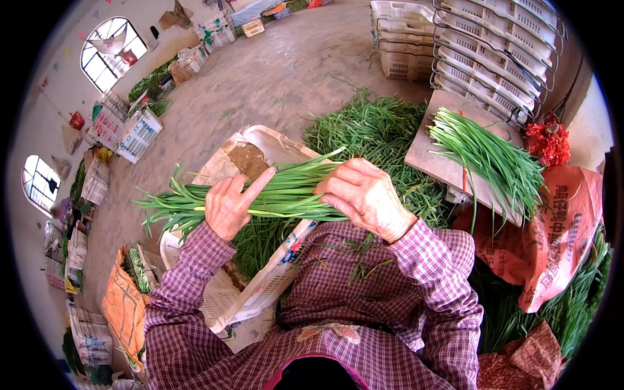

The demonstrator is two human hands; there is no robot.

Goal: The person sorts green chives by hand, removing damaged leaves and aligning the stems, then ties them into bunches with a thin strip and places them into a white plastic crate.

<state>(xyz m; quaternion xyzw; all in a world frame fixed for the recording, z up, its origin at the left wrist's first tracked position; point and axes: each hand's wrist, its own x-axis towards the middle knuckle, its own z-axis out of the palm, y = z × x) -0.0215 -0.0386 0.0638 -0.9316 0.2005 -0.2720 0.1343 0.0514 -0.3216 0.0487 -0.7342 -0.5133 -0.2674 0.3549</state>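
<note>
A loose bunch of garlic chives [292, 188] lies sideways across my lap, over a white plastic crate [270, 292]. Around its leafy part, my left hand [227, 203] is closed, with the index finger stretched out along the leaves. My right hand [369, 198] grips the other end, thumb and fingers pressed together and hiding part of the stalks. More green leaves [260, 244] lie inside the crate beneath. To the right, another bunch of chives [484, 153] rests on a flat board [422, 156], its pale ends pointing away from me.
A heap of loose greens [370, 127] covers the floor ahead. Stacked white crates [491, 52] stand at the far right. Red ties [548, 143] hang beside the board, above a red woven sack [559, 234]. An orange sack [123, 309] and more crates [91, 331] line the left.
</note>
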